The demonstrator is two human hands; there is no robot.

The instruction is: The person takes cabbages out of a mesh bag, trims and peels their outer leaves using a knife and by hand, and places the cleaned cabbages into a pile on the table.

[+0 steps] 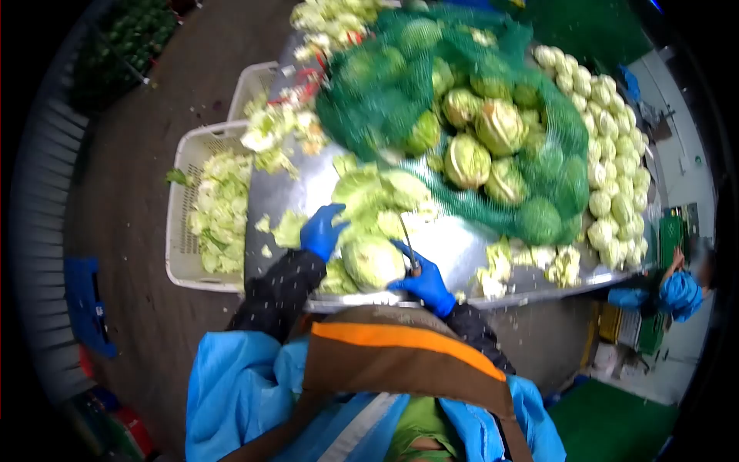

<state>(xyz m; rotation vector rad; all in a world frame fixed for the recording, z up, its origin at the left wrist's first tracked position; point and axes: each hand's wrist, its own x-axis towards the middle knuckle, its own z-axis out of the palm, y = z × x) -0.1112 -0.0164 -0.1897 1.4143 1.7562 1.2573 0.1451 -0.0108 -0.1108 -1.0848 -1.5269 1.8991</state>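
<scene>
A pale green cabbage [373, 262] sits near the front edge of the metal table, between my two blue-gloved hands. My left hand [322, 232] is open, thumb and fingers apart, just beyond the cabbage's left side and beside loose cabbage leaves [360, 194]. At the cabbage's right side, my right hand [426, 283] grips a knife [408, 237], its thin blade pointing away from me. Some of that hand's fingers reach toward the cabbage; whether they touch it I cannot tell. More leaves lie beneath and left of the cabbage.
A green mesh sack [462, 202] of untrimmed cabbages [467, 161] lies open ahead. Trimmed cabbages [622, 208] are piled along the right. A white crate [175, 231] of leaves stands left of the metal table [454, 258]. Another person [681, 292] is at far right.
</scene>
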